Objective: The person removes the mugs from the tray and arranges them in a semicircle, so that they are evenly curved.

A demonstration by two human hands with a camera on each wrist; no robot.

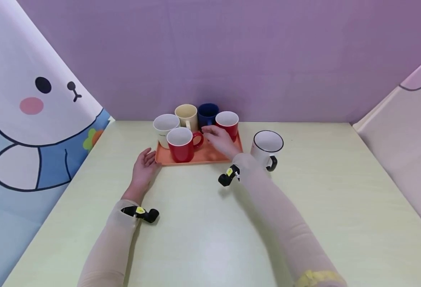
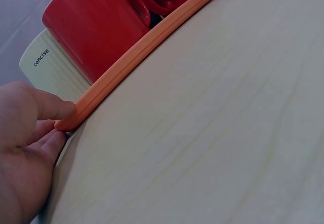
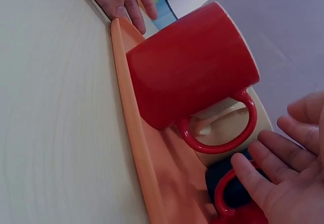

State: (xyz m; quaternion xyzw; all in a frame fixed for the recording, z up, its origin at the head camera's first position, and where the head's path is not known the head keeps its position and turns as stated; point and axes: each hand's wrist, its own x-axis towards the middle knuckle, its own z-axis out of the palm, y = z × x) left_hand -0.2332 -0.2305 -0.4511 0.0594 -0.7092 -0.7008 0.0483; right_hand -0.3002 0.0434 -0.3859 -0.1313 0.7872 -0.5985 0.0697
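Observation:
At the near left corner of the orange tray (image 1: 210,156), my left hand (image 1: 145,169) holds the edge; the left wrist view shows its digits on either side of that corner. My right hand (image 1: 222,141) is over the tray, fingers spread and relaxed, beside the far-right red mug (image 1: 232,129). In the right wrist view its fingertips overlap that mug's red handle (image 3: 220,196). The near red mug (image 1: 181,149) stands at the tray's front left, handle to the right. Behind it are a white mug marked "concise" (image 2: 43,59), a cream mug (image 1: 186,113) and a navy mug (image 1: 207,113).
Right of the tray, a white mug with a black rim (image 1: 267,142) and black handle stands on the pale table (image 1: 203,223). A purple backdrop (image 1: 210,59) rises behind the tray. A printed cloth (image 1: 38,139) hangs at the left.

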